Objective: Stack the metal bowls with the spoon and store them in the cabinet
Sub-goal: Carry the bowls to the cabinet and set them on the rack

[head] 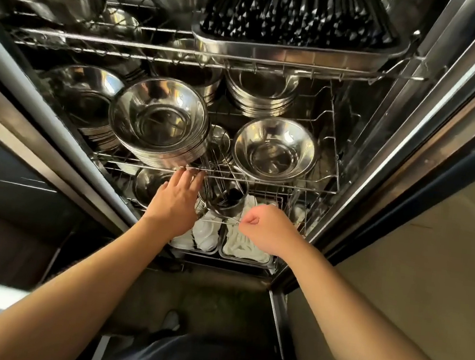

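The open cabinet holds wire racks full of metal bowls. On the middle rack [260, 181] a tall stack of bowls [159, 123] stands at the front left and a smaller stack [273, 151] at the front right. My left hand [176, 199] reaches up with spread fingers, its fingertips touching the middle rack's front wire just under the left stack. My right hand [266, 227] is a closed fist in front of the lower rack, holding nothing visible. A metal cup with dark utensils [228, 199] sits between my hands. No spoon can be told apart.
More bowl stacks [259, 93] fill the back of the middle rack. A steel tray of chopsticks [298, 24] sits on the top rack. White dishes in trays [245, 247] lie at the bottom. The cabinet door frame [396, 156] rises at the right.
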Demonstrator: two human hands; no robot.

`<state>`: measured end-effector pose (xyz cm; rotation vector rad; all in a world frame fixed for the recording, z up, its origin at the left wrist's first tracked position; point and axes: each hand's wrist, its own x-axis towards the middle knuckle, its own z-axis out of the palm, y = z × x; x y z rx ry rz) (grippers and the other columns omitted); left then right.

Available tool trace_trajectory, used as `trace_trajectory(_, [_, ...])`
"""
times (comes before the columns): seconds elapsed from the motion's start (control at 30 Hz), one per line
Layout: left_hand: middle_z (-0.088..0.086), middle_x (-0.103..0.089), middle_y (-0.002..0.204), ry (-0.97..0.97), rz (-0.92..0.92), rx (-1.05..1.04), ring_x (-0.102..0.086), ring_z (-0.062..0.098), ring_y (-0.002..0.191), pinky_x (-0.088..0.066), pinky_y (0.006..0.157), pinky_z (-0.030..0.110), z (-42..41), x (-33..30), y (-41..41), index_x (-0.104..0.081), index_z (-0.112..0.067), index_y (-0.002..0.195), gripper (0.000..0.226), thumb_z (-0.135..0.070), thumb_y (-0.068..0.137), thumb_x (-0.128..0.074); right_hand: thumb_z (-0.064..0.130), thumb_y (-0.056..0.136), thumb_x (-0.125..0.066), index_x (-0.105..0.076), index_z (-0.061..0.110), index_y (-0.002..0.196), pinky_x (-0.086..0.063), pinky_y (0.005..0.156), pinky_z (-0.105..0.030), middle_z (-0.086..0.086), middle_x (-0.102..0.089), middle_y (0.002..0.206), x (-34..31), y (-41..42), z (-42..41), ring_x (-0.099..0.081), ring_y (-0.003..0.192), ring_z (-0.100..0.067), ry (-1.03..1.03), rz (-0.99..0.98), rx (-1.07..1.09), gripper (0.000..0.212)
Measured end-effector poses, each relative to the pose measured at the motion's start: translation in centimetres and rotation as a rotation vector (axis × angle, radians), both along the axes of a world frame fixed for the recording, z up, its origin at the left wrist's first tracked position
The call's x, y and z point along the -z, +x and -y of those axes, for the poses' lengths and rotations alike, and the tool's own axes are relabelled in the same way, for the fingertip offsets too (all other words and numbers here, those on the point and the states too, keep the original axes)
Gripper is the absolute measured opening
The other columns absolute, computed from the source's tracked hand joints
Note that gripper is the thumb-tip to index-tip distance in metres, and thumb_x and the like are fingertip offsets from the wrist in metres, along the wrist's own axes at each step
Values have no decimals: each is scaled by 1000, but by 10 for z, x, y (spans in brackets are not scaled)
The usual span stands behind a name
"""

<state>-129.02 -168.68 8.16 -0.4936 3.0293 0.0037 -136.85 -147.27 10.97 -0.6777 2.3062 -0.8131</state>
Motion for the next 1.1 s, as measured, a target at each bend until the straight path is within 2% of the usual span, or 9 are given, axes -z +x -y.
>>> trace_trajectory(0.1, [12,-14,164,-4,9,5,-3,29,152,-28,116,46,1,2,0,1,-16,158,93,-24,87,-60,15,90,-56,-68,1,76,-34,51,-28,-13,-49,68,22,-11,13,-39,53,-19,26,127,98,23])
trace_trajectory(0.27, [11,-10,165,-18,13,20,0,28,152,-28,118,46,3,4,1,6,-18,157,94,-24,88,-57,11,78,-64,-65,10,75,-37,42,-16,-2,-52,56,46,-34,44,-45,45,-17,84,307,340,4])
trace_trajectory(0.4, [11,-7,166,-13,10,22,2,27,152,-25,119,45,6,6,2,9,-19,156,92,-21,89,-53,7,83,-66,-69,4,101,-51,59,-27,-10,-70,93,65,-47,75,-59,72,-22,47,517,500,18])
trace_trajectory(0.5, [10,-7,166,-21,3,40,1,27,152,-25,118,44,4,6,3,9,-19,156,90,-20,90,-51,1,90,-60,-65,1,114,-38,51,-26,-13,-66,103,73,-53,93,-51,70,-18,36,634,572,24])
trace_trajectory(0.63, [10,-5,166,1,3,47,3,27,152,-27,119,44,7,5,3,9,-19,157,89,-18,89,-49,2,96,-50,-57,5,93,-31,47,-23,-7,-53,78,79,-56,111,-36,54,-12,84,680,591,8])
trace_trajectory(0.77, [8,-10,165,51,-10,67,1,25,152,-30,116,43,12,1,4,7,-23,158,91,-20,89,-54,3,99,-45,-50,6,78,-32,47,-20,-5,-47,69,89,-59,119,-40,55,-11,89,747,638,22])
trace_trajectory(0.93, [8,-23,158,73,-22,91,-12,27,147,-40,111,44,16,-5,4,-1,-23,158,91,-21,87,-58,2,101,-49,-50,5,82,-36,48,-18,-2,-42,64,98,-66,123,-42,54,-7,81,820,681,19])
trace_trajectory(1.0, [9,-24,157,76,-22,90,-14,27,146,-39,112,44,15,-6,3,-2,-23,158,91,-22,87,-58,-1,99,-54,-56,3,94,-41,49,-19,-4,-48,67,98,-65,127,-47,57,-8,54,824,663,7])
trace_trajectory(1.1, [10,-28,154,84,-27,86,-18,28,143,-39,111,44,14,-7,3,-3,-22,159,91,-21,86,-58,-8,94,-61,-61,1,112,-46,51,-22,-11,-62,83,97,-61,129,-60,70,-16,7,734,643,20])
